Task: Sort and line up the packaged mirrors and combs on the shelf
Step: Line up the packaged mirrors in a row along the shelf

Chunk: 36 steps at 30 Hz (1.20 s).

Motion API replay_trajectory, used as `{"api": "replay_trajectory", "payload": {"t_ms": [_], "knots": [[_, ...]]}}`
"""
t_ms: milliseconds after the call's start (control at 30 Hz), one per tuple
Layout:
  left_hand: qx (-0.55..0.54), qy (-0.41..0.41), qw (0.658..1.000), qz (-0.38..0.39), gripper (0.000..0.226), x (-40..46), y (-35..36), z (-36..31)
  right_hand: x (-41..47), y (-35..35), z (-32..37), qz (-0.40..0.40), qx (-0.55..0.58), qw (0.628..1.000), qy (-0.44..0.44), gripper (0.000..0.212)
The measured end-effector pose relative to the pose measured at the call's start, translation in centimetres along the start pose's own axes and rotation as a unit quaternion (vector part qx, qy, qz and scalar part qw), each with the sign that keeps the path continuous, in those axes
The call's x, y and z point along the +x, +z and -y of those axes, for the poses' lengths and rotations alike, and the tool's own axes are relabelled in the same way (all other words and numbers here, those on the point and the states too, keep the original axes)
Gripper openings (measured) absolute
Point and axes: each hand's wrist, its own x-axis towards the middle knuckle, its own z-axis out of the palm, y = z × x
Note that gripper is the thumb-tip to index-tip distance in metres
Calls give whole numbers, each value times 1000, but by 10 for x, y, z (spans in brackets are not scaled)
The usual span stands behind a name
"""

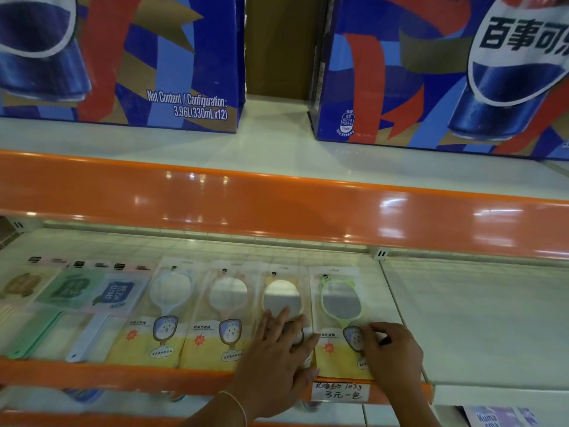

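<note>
On the lower shelf (462, 318) several flat packages lie side by side. At the left are three comb packs: brown (21, 286), green (66, 289) and blue (115, 295). To their right lie hand-mirror packs with blue (171, 291), pink (228, 295), yellow (281, 295) and green (338, 300) frames. My left hand (278, 359) lies flat, fingers spread, on the yellow mirror pack. My right hand (392, 349) rests on the lower right of the green mirror pack, fingers bent at its edge.
An orange shelf rail (277, 204) runs overhead, with two big blue cola cartons (138, 57) (431, 72) on the upper shelf. A handwritten price tag (338, 391) sits on the lower orange rail. White bare shelf extends right of the mirrors.
</note>
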Motion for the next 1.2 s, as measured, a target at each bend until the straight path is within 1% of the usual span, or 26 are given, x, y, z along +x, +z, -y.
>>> {"api": "replay_trajectory", "payload": {"t_ms": [200,333,400,667,767,867,1200], "knots": [[0,-2,1000,8,53,2,1,1,1,-1,-1,1,13,1000,18,11],[6,-5,1000,12,54,2,2,1,4,-2,-1,25,16,999,33,24],[7,-6,1000,13,54,1,2,2,4,-2,0,35,13,999,27,27],[15,-5,1000,16,53,1,2,1,2,-4,2,52,4,998,18,22],[11,-6,1000,13,54,1,2,0,2,-5,3,41,16,999,24,14],[2,-4,1000,16,60,1,1,1,1,-5,2,28,17,999,26,9],[-12,-17,1000,18,74,2,-2,0,4,-3,-2,26,22,999,38,9]]}}
